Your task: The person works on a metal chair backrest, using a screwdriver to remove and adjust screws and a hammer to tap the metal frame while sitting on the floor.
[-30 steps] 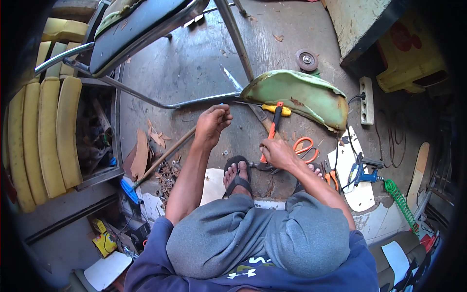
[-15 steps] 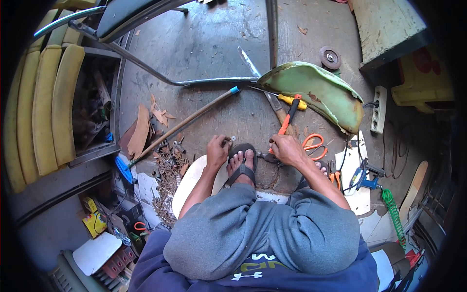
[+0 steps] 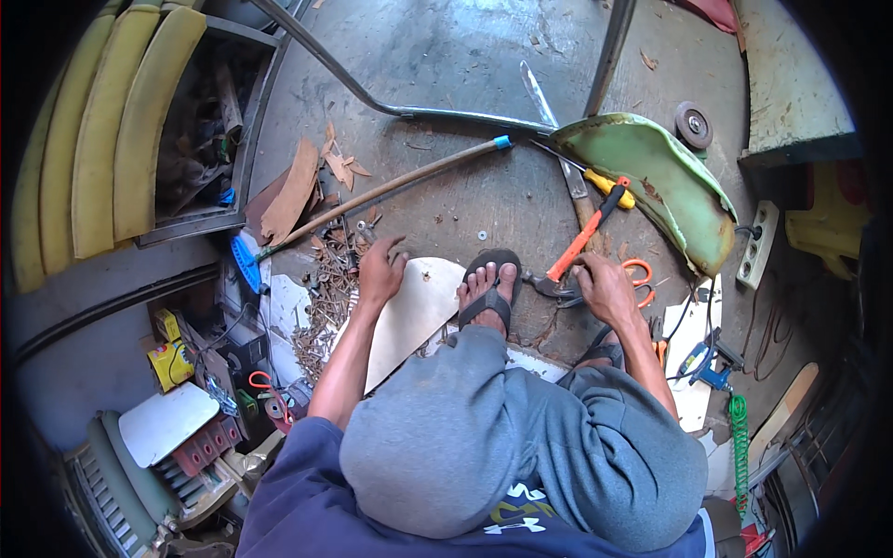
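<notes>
Hammer [image 3: 586, 234] lies on the floor [image 3: 446, 200] just R of the black sandal [image 3: 492, 299] on the L foot; dark head is the near end, closest to the sandal, & the orange/blk handle runs away from it to the R, so long axis is diag., butt pointing far-R. R hand [image 3: 609, 288] is R of the sandal, approx level w/ the hammer head, fingers curled, tips just beside the lower handle; can't tell if they touch it or if that grip has hold of anything. L hand [image 3: 379, 272] is L of the sandal, at the L side of a white board [image 3: 419, 307], fingers loosely bent, thumb a bit apart; can't tell how far the grip is closed or if sth small is in it. Pile of screws [image 3: 333, 270] is further L of the sandal, next to that hand. Small washer [image 3: 483, 234] lies just beyond the sandal's toe end; past it a wooden stick [image 3: 391, 188] runs diag., blue tip pointing far-R. Yellow screwdriver [image 3: 600, 182] is beyond & R of the sandal, by the hammer's butt, shaft pointing L & away. Green curved shell [image 3: 660, 177] sits farther R; orange-handled scissors [image 3: 639, 262] are R of the sandal, past the R hand.
</notes>
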The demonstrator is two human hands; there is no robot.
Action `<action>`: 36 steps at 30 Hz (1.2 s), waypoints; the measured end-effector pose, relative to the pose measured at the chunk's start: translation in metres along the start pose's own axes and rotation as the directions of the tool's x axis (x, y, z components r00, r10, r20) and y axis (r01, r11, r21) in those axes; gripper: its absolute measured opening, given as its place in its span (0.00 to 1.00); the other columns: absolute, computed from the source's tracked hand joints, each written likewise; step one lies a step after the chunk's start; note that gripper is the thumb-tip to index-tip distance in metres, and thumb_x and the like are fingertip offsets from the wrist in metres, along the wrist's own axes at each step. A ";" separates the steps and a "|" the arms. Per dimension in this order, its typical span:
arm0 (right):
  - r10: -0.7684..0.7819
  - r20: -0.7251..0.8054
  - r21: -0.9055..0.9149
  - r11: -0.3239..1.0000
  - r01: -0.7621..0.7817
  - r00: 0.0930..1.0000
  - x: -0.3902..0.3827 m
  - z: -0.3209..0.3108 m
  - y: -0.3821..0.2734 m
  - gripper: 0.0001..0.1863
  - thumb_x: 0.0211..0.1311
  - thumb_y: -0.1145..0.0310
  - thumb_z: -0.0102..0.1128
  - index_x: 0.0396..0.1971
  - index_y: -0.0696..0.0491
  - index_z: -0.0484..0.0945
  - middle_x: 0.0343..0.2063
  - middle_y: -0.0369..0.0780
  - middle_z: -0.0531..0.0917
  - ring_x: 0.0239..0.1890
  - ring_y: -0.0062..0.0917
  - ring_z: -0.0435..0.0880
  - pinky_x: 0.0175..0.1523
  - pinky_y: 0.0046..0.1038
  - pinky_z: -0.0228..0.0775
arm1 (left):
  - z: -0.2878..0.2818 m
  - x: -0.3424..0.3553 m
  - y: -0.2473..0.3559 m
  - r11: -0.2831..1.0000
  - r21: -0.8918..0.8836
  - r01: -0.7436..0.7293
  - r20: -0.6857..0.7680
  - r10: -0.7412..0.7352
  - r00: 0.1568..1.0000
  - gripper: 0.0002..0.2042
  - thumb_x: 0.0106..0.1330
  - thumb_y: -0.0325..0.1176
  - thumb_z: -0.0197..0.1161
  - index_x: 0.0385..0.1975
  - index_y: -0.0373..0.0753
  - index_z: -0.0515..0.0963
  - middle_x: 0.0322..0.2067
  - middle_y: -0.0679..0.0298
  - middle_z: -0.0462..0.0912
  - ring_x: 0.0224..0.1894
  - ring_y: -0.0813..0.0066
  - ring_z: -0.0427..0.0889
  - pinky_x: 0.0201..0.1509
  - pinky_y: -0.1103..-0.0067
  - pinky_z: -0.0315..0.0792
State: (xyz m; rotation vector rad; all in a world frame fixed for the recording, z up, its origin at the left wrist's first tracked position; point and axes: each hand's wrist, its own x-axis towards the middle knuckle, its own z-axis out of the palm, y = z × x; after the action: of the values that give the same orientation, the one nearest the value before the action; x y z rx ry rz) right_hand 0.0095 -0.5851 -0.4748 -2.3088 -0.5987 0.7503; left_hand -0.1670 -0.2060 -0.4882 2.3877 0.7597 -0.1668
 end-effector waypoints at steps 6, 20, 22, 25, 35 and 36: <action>-0.015 0.044 -0.038 0.999 0.017 0.999 -0.003 -0.006 -0.008 0.11 0.65 0.67 0.57 0.40 0.58 0.81 0.36 0.50 0.84 0.42 0.47 0.83 0.47 0.43 0.73 | 0.002 -0.049 -0.030 0.967 0.218 0.131 0.038 -0.143 0.989 0.20 0.53 0.32 0.74 0.46 0.36 0.81 0.49 0.48 0.80 0.52 0.48 0.78 0.58 0.65 0.71; 0.022 0.040 -0.070 0.997 -0.019 0.999 -0.020 -0.014 0.000 0.11 0.64 0.67 0.58 0.41 0.57 0.81 0.36 0.51 0.85 0.42 0.47 0.84 0.48 0.43 0.74 | -0.199 -0.010 -0.064 0.834 -0.520 0.187 -0.256 -0.360 0.897 0.10 0.65 0.28 0.68 0.44 0.33 0.82 0.33 0.66 0.83 0.33 0.81 0.78 0.39 0.83 0.73; 0.048 0.034 -0.075 0.996 -0.045 0.998 -0.023 -0.014 0.000 0.11 0.65 0.67 0.58 0.41 0.57 0.82 0.36 0.51 0.85 0.42 0.47 0.84 0.48 0.43 0.74 | -0.227 0.010 -0.078 0.840 -0.516 0.171 -0.334 -0.381 0.862 0.10 0.66 0.28 0.68 0.44 0.33 0.82 0.34 0.66 0.82 0.34 0.81 0.77 0.39 0.82 0.72; 0.081 0.028 -0.094 0.992 -0.078 0.996 -0.022 -0.016 0.007 0.12 0.65 0.66 0.57 0.40 0.57 0.82 0.36 0.51 0.85 0.43 0.48 0.84 0.49 0.42 0.74 | -0.265 0.036 -0.105 0.793 -0.606 0.067 -0.455 -0.414 0.788 0.10 0.67 0.30 0.68 0.44 0.33 0.81 0.34 0.65 0.82 0.34 0.80 0.77 0.39 0.81 0.72; 0.070 0.052 -0.057 0.996 -0.067 0.996 -0.019 -0.016 0.004 0.12 0.65 0.65 0.57 0.42 0.57 0.82 0.37 0.51 0.85 0.43 0.48 0.84 0.49 0.42 0.74 | -0.267 0.036 -0.180 0.466 -0.864 -0.190 -0.503 -0.796 0.335 0.09 0.73 0.34 0.59 0.42 0.33 0.75 0.36 0.57 0.81 0.35 0.69 0.80 0.41 0.69 0.79; 0.082 0.047 -0.063 0.995 -0.079 0.996 -0.018 -0.016 0.002 0.12 0.65 0.65 0.57 0.42 0.57 0.82 0.37 0.51 0.85 0.43 0.48 0.84 0.48 0.43 0.74 | -0.216 0.033 -0.170 0.717 -0.697 -0.015 -0.626 -0.597 0.502 0.09 0.71 0.36 0.62 0.32 0.37 0.76 0.29 0.63 0.79 0.32 0.74 0.78 0.35 0.74 0.76</action>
State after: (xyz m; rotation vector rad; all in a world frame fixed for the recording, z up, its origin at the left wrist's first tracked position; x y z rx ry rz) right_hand 0.0074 -0.6040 -0.4594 -2.3887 -0.5608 0.8394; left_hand -0.2490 0.0481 -0.4139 1.5165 1.4149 1.0319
